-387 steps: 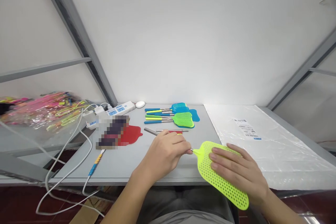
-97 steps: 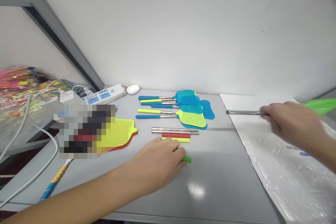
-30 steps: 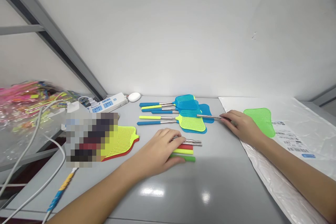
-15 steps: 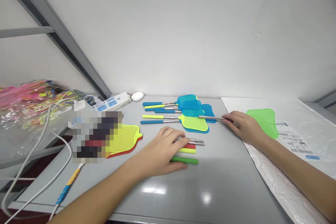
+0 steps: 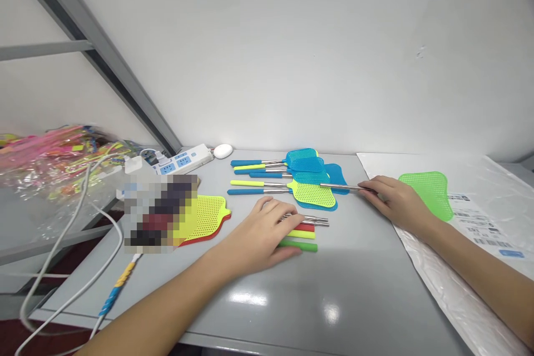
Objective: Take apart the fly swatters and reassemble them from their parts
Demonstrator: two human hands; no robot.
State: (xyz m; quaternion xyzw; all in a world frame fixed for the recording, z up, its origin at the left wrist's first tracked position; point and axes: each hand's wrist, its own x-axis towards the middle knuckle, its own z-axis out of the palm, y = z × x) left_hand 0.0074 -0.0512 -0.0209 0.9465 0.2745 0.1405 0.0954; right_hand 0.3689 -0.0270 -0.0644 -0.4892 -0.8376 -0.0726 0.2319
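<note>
Gray worktop, white wall: rod in right hand, left hand over handles

Gray worktop [image 5: 354, 295] against a white wall [image 5: 267, 67]. Right hand [image 5: 398, 206]: grip clamped on a metal rod [image 5: 342, 186], its left end over the pile of blue and yellow swatters [image 5: 306, 169]. Green swatter head [image 5: 428, 194] just right of that hand, on the white mailer [image 5: 467, 172]; any join to the rod is hidden. Left hand [image 5: 261, 236]: grip apart, thumb well off the fingers, spanning loose metal rods [image 5: 319, 221] plus red handle [image 5: 309, 228], yellow handle [image 5: 305, 235], green handle [image 5: 307, 246]. Firmness of contact: cannot tell. Farther left, yellow swatter head [image 5: 211, 214] atop a red one [image 5: 204, 239], both partly under a pixelated patch. Behind: power strip [image 5: 196, 158], white oval object [image 5: 223, 151] at its end. Far left, plastic-bagged bundles [image 5: 58, 156], mostly pink.
</note>
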